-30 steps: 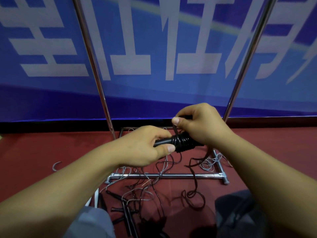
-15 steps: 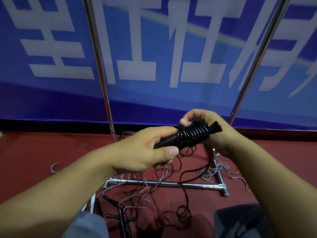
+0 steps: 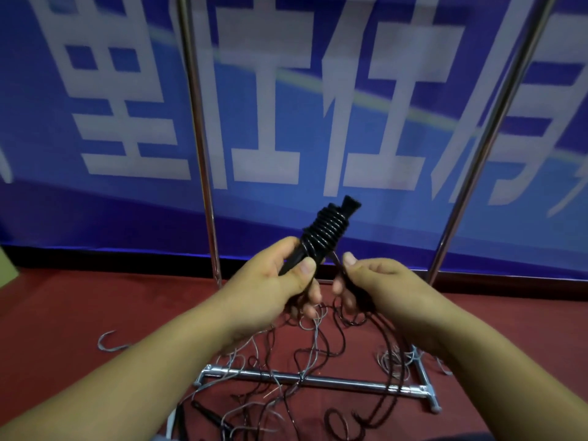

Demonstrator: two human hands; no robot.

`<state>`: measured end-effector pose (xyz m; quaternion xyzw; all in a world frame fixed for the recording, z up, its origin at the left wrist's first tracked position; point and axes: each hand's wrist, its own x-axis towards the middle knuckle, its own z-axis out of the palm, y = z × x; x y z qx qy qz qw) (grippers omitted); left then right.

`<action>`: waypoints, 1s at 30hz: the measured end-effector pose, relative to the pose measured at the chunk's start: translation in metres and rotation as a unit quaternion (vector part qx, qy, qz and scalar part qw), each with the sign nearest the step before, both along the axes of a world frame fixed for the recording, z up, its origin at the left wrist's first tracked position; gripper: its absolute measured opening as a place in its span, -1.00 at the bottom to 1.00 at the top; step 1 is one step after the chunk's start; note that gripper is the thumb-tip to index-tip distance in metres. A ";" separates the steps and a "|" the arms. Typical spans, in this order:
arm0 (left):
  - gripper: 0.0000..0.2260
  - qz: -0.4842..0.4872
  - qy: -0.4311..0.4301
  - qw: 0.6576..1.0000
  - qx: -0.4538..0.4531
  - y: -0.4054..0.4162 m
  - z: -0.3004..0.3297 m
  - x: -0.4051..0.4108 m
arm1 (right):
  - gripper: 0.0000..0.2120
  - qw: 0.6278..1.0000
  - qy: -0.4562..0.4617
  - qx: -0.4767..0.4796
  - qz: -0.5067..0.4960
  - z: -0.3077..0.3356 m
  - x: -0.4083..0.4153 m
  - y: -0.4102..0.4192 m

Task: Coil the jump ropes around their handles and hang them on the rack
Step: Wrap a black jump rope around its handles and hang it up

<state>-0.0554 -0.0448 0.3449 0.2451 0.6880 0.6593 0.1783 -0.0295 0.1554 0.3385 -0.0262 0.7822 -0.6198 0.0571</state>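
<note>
The left hand [image 3: 280,281] grips the lower end of the black handles [image 3: 324,232], tilted up and to the right, coils stacked on them. Just right, the right hand [image 3: 378,288] pinches the loose rope [image 3: 394,354] (much trails to the floor). Winding is underway; next, another wrap, kept taut.

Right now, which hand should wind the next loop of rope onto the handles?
Probably the right hand. Its fingers already pinch the loose black rope just below the coil. The left hand is busy gripping the handles, keeping them steady.
</note>
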 end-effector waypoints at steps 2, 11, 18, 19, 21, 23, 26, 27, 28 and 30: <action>-0.83 0.040 0.001 0.999 0.012 0.001 0.001 -0.002 | -0.63 0.998 -0.014 -0.055 -0.014 0.000 0.002 -0.002; -0.86 0.203 0.055 0.978 -0.018 0.003 -0.004 -0.015 | -0.91 0.998 -0.009 -0.028 -0.060 0.000 0.003 0.001; -0.80 0.244 0.086 0.960 -0.104 -0.003 -0.012 -0.026 | -0.82 0.996 0.015 0.051 -0.078 -0.001 0.006 0.002; -0.79 0.245 0.091 0.958 -0.117 -0.004 -0.014 -0.027 | -0.81 0.994 0.021 0.071 -0.082 -0.001 0.007 0.002; -0.79 0.246 0.106 0.953 -0.143 -0.005 -0.016 -0.029 | -0.79 0.988 0.034 0.121 -0.085 0.000 0.007 0.001; -0.80 0.245 0.133 0.944 -0.179 -0.007 -0.017 -0.031 | -0.78 0.980 0.053 0.168 -0.087 -0.001 0.008 0.000; -0.79 0.257 0.198 0.909 -0.262 -0.011 -0.017 -0.032 | -0.80 0.973 0.083 0.201 -0.077 0.000 0.009 0.001; -0.79 0.260 0.208 0.901 -0.278 -0.012 -0.017 -0.033 | -0.80 0.970 0.092 0.215 -0.068 0.000 0.011 0.001; -0.80 0.262 0.211 0.897 -0.286 -0.013 -0.017 -0.033 | -0.79 0.966 0.099 0.234 -0.055 0.001 0.012 0.001; -0.81 0.264 0.209 0.895 -0.292 -0.013 -0.017 -0.033 | -0.77 0.955 0.108 0.276 -0.024 0.000 0.014 -0.002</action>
